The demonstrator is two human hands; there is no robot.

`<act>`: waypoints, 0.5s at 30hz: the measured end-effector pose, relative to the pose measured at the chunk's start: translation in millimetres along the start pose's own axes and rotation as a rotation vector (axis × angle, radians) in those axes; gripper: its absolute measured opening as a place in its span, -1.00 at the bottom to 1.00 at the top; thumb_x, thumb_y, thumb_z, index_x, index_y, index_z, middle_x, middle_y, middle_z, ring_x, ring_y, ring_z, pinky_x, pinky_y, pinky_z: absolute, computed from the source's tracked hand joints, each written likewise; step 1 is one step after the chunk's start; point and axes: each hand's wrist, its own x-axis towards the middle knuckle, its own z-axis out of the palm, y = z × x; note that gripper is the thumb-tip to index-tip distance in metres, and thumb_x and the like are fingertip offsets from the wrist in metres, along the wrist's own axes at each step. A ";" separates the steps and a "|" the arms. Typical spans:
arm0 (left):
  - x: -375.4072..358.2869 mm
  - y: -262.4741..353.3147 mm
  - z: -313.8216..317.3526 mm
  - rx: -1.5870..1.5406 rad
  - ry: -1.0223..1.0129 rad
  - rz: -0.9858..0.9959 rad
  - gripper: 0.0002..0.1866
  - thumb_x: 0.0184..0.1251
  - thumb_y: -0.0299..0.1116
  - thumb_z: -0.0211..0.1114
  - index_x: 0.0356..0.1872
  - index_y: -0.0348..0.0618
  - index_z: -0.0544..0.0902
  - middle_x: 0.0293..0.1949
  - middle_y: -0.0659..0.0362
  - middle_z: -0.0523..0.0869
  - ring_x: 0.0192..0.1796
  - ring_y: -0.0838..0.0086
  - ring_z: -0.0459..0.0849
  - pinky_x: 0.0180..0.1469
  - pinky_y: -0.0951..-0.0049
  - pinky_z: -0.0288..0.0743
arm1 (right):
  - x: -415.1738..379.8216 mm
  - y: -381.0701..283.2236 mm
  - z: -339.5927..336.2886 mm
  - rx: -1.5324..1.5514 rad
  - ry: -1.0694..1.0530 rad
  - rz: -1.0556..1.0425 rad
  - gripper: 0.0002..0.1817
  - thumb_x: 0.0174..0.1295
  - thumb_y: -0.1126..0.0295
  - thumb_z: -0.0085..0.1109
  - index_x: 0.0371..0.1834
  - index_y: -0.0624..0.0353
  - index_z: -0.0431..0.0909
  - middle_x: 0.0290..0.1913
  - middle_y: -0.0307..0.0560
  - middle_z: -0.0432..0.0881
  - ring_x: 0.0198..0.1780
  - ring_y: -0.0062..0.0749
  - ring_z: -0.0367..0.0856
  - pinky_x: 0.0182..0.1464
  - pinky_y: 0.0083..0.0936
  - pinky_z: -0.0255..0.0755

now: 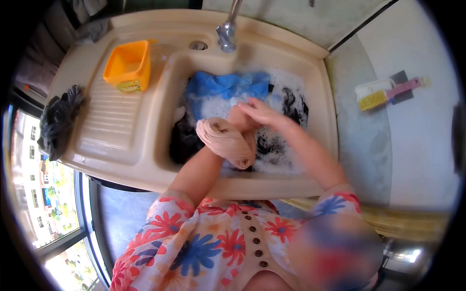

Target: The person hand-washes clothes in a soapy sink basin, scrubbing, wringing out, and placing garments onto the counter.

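Observation:
A bunched pale pink cloth [228, 140] is looped around my left wrist, above the soapy water in the sink [162, 97]. My left hand [240, 119] sticks out beyond the cloth, its fingers mostly hidden. Touching it from the right is my right hand [262, 112], with fingers stretched out over the left hand's far end and no object visible in them. Behind both hands a blue cloth [221, 85] lies partly in the suds. Dark cloth [187, 140] shows in the water at the left, and more dark fabric lies at the right.
A yellow container [128, 65] stands on the ribbed drainboard at the left. Crumpled dark cloth [60, 121] lies on the counter's left edge. The faucet [227, 36] rises behind the sink. At the right are a pink-handled brush [388, 94] with yellow bristles and a white item.

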 end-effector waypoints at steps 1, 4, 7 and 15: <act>1.7 -2.4 -4.9 -0.014 0.002 0.024 -0.60 -0.28 -0.18 0.43 -0.35 -0.14 0.60 -0.36 0.00 0.66 -0.26 0.15 0.64 -0.18 0.29 0.50 | 2.7 3.3 -11.5 -0.090 -0.136 -0.075 -0.14 0.13 -0.05 0.10 0.30 0.39 0.04 0.12 0.15 0.38 0.17 -0.28 0.34 0.20 -0.40 0.22; 5.9 -0.1 5.4 -0.097 -0.002 -0.108 -0.64 -0.24 -0.20 0.41 -0.38 -0.16 0.60 -0.39 -0.01 0.66 -0.30 0.16 0.63 -0.22 0.30 0.50 | -43.1 -77.6 -32.6 -0.150 -0.370 -0.201 -0.03 -0.02 -0.03 0.28 0.30 0.37 0.01 0.07 0.17 0.44 0.07 -0.29 0.44 0.12 -0.45 0.32; 15.9 2.3 29.8 -0.166 -0.006 -0.335 -0.69 -0.20 -0.22 0.37 -0.43 -0.21 0.60 -0.43 -0.04 0.65 -0.37 0.17 0.62 -0.29 0.30 0.50 | -40.3 -90.1 7.4 -0.367 -0.492 -0.425 0.11 -0.24 -0.05 0.42 0.30 0.33 0.01 -0.10 0.09 0.53 -0.07 -0.21 0.51 -0.03 -0.41 0.38; 7.6 -14.6 -16.8 -0.177 0.171 -0.208 -0.73 -0.31 -0.37 0.42 -0.50 -0.26 0.58 -0.53 0.08 0.64 -0.43 0.34 0.62 -0.28 0.40 0.50 | -79.5 -91.8 64.5 -0.453 -0.176 -0.770 -0.43 -0.20 0.38 0.21 0.01 0.14 0.35 -0.23 0.00 0.53 -0.12 -0.08 0.48 0.01 -0.25 0.28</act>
